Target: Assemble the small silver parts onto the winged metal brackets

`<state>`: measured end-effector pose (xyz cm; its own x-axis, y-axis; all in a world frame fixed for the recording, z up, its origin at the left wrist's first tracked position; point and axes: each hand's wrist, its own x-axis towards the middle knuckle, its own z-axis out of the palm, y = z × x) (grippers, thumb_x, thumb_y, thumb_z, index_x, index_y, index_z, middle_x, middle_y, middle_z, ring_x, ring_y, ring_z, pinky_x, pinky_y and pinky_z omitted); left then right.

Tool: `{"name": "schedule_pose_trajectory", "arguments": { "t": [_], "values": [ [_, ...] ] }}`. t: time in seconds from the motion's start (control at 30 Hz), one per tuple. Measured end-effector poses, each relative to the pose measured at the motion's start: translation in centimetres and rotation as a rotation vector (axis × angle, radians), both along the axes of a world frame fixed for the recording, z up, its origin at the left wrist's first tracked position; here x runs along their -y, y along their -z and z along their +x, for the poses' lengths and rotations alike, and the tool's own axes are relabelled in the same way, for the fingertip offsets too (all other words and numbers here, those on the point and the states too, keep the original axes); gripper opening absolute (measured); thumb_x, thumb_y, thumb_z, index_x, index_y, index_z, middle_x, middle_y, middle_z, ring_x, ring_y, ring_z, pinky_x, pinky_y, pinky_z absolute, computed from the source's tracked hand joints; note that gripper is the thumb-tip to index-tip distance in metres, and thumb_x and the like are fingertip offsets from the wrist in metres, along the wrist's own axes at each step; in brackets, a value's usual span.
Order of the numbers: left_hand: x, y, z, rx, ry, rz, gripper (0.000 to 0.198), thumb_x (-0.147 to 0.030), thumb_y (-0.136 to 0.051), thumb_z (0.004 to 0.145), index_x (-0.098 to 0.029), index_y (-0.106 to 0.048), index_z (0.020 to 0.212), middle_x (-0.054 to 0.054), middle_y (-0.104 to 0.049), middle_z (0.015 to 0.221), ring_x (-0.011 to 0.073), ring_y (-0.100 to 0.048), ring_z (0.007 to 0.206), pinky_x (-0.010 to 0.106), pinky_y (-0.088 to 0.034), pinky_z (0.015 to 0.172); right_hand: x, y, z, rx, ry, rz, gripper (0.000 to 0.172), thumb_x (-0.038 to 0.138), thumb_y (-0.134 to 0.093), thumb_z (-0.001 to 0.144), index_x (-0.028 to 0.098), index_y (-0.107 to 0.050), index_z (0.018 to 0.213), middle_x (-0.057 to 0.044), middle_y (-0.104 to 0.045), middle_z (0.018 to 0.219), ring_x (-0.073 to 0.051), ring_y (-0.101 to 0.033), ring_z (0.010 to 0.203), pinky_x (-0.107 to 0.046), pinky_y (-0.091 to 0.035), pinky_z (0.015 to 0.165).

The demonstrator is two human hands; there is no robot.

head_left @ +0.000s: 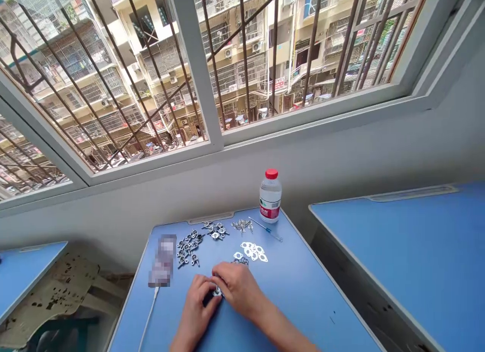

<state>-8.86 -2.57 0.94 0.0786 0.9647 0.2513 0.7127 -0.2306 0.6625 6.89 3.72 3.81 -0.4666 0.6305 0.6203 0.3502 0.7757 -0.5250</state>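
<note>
On the blue desk (288, 291), a small silver metal part (217, 291) sits between my two hands. My left hand (197, 304) closes its thumb and fingers around the part from the left. From the right, my right hand (238, 286) bends over the part with its fingers pinched together; whatever is in them is hidden. Just beyond my right hand lie dark rings (242, 261), partly covered by it. White flat gaskets (255, 251) with holes lie a little farther off.
Metal parts with dark round openings (188, 247) lie at the back left, beside more silver parts (215, 232) and small metal pieces (242, 224). A thin blue-handled brush (268, 230) and a red-capped bottle (270, 198) stand back right. A blurred object (163, 261) trails a white cable (148, 316).
</note>
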Motion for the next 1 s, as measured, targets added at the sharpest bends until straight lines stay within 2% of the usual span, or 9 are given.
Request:
{"name": "schedule_pose_trajectory", "arguments": {
  "t": [0.1, 0.2, 0.27, 0.37, 0.5, 0.63, 0.83, 0.9, 1.0],
  "values": [
    [0.4, -0.2, -0.1, -0.039, -0.017, 0.033, 0.015, -0.033, -0.059, 0.091, -0.022, -0.066, 0.084, 0.006, -0.065, 0.085, 0.0223, -0.057, 0.083, 0.034, -0.049, 0.074, 0.0, -0.4, 0.3, -0.090, -0.004, 0.000, 0.028, 0.023, -0.043, 0.097, 0.019, -0.060, 0.076, -0.002, -0.065, 0.064, -0.014, -0.059, 0.054, -0.025, -0.040, 0.054],
    [-0.1, -1.4, -0.2, -0.113, -0.044, 0.072, 0.013, -0.031, -0.059, 0.090, -0.021, -0.067, 0.087, 0.006, -0.066, 0.086, 0.0220, -0.059, 0.085, 0.035, -0.049, 0.077, -0.3, -1.2, 1.2, -0.303, 0.028, -0.094, 0.024, 0.028, -0.048, 0.097, 0.019, -0.063, 0.080, -0.001, -0.065, 0.066, -0.013, -0.058, 0.053, -0.023, -0.044, 0.054],
    [-1.4, -2.5, -0.3, -0.210, -0.079, 0.066, 0.010, -0.028, -0.062, 0.088, -0.021, -0.069, 0.089, 0.006, -0.067, 0.089, 0.0223, -0.060, 0.088, 0.038, -0.048, 0.083, -0.7, -1.7, 1.8, -0.446, 0.086, -0.185, 0.022, 0.031, -0.052, 0.095, 0.019, -0.063, 0.080, 0.000, -0.063, 0.064, -0.013, -0.055, 0.051, -0.023, -0.046, 0.052],
    [-4.5, -3.5, -0.5, -0.256, -0.108, 0.051, 0.008, -0.026, -0.066, 0.086, -0.022, -0.070, 0.091, 0.006, -0.068, 0.095, 0.0232, -0.059, 0.094, 0.039, -0.046, 0.087, -1.1, -2.1, 2.4, -0.521, 0.150, -0.247, 0.023, 0.035, -0.056, 0.093, 0.019, -0.065, 0.080, 0.001, -0.062, 0.061, -0.013, -0.054, 0.050, -0.023, -0.046, 0.050],
    [-8.4, -3.0, -0.5, -0.310, -0.076, 0.003, 0.005, -0.020, -0.070, 0.080, -0.020, -0.072, 0.085, 0.005, -0.068, 0.090, 0.0228, -0.060, 0.091, 0.038, -0.046, 0.086, -1.3, -2.0, 2.4, -0.537, 0.149, -0.191, 0.026, 0.039, -0.057, 0.093, 0.019, -0.066, 0.079, 0.000, -0.064, 0.063, -0.013, -0.056, 0.051, -0.023, -0.047, 0.052],
    [-10.3, -1.9, -0.3, -0.316, -0.054, -0.009, 0.006, -0.014, -0.069, 0.077, -0.018, -0.071, 0.081, 0.004, -0.066, 0.086, 0.0218, -0.062, 0.087, 0.036, -0.047, 0.083, -1.6, -1.7, 2.1, -0.541, 0.161, -0.142, 0.027, 0.039, -0.056, 0.093, 0.019, -0.066, 0.078, 0.000, -0.065, 0.064, -0.012, -0.055, 0.049, -0.024, -0.047, 0.052],
    [-10.3, -2.0, -0.6, -0.238, -0.114, 0.048, 0.027, -0.009, -0.063, 0.080, -0.018, -0.068, 0.105, 0.006, -0.064, 0.103, 0.0179, -0.065, 0.088, 0.033, -0.050, 0.083, -2.4, -1.4, 2.5, -0.622, 0.223, -0.247, 0.026, 0.042, -0.059, 0.090, 0.019, -0.067, 0.080, -0.002, -0.067, 0.065, -0.013, -0.055, 0.049, -0.025, -0.048, 0.049],
    [-9.6, -2.7, -1.9, -0.222, -0.146, 0.074, 0.029, -0.008, -0.058, 0.083, -0.020, -0.066, 0.108, 0.006, -0.063, 0.106, 0.0171, -0.064, 0.089, 0.033, -0.051, 0.084, -2.5, -1.3, 2.6, -0.642, 0.230, -0.285, 0.029, 0.045, -0.060, 0.089, 0.019, -0.067, 0.079, -0.003, -0.068, 0.065, -0.014, -0.055, 0.048, -0.026, -0.047, 0.046],
    [-7.8, -3.8, -4.8, -0.235, -0.193, 0.093, 0.028, -0.007, -0.047, 0.088, -0.020, -0.069, 0.101, 0.005, -0.065, 0.098, 0.0177, -0.064, 0.089, 0.032, -0.050, 0.081, -2.5, -1.3, 2.6, -0.649, 0.246, -0.309, 0.031, 0.047, -0.061, 0.087, 0.019, -0.067, 0.078, -0.003, -0.069, 0.065, -0.015, -0.057, 0.048, -0.026, -0.047, 0.044]
  ]
}}
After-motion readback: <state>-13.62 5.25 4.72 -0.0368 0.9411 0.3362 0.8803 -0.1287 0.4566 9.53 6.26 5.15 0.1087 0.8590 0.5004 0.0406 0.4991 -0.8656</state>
